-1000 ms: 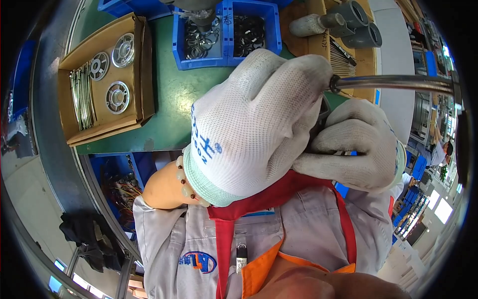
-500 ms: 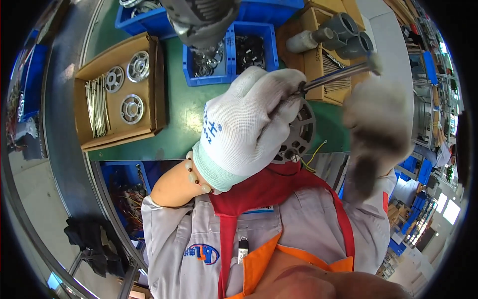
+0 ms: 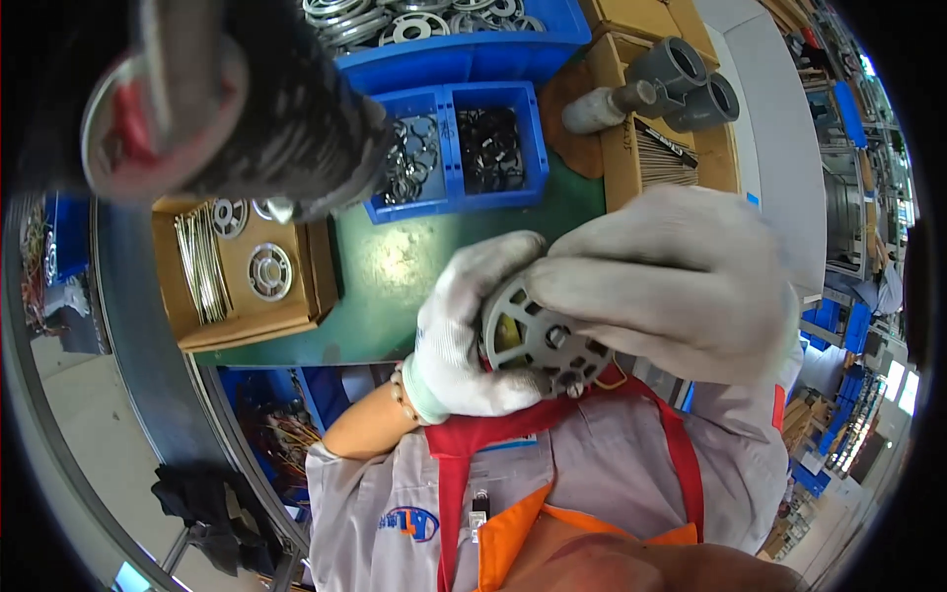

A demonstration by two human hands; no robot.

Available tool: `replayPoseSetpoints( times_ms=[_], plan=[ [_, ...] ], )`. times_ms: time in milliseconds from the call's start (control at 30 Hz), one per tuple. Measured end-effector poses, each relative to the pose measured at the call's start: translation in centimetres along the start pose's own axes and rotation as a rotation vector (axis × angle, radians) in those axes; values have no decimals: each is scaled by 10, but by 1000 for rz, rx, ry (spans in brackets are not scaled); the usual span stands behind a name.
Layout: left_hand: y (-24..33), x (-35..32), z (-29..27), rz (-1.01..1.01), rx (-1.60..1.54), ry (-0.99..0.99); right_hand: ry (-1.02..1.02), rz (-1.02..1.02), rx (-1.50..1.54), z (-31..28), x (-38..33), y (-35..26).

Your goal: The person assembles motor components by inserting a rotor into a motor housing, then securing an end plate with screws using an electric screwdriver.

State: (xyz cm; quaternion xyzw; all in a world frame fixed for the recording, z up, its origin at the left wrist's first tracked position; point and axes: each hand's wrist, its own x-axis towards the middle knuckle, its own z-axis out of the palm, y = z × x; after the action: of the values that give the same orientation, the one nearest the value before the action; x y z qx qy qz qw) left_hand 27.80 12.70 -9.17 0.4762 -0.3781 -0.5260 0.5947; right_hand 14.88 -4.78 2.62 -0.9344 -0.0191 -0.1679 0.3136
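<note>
My left hand, in a white knit glove, is wrapped round a round grey motor. Its slotted metal end cover faces up, with a shaft end at the middle and something yellow showing through one slot. A screw head stands at the cover's near edge. Over the cover's far right side lies my gloved right hand, blurred, its fingers pressed together and touching the cover near the rim. Anything between those fingertips is hidden. A dark power tool with a red ring looms blurred at the upper left.
On the green table, a cardboard box holds slotted covers and long rods. Blue bins hold small metal parts. A larger blue bin holds rings. At the far right stand a rod box, grey tubes and a bottle.
The rods in my left fingers have gone from sight, and that hand now cups the motor. My right hand has come in from the right onto the cover. The power tool appears farther left.
</note>
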Motion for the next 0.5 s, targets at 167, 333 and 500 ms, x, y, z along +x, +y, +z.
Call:
replayPoseSetpoints(
  times_ms=[167,333,500],
  plan=[
    [-10,15,-1,412,288,33,-84,39,-62,5,-4,9],
    [-8,14,4,505,338,13,-49,-75,-50,10,-18,6],
    [-26,15,9,569,155,60,-25,-90,-64,11,-20,8]
  ],
)
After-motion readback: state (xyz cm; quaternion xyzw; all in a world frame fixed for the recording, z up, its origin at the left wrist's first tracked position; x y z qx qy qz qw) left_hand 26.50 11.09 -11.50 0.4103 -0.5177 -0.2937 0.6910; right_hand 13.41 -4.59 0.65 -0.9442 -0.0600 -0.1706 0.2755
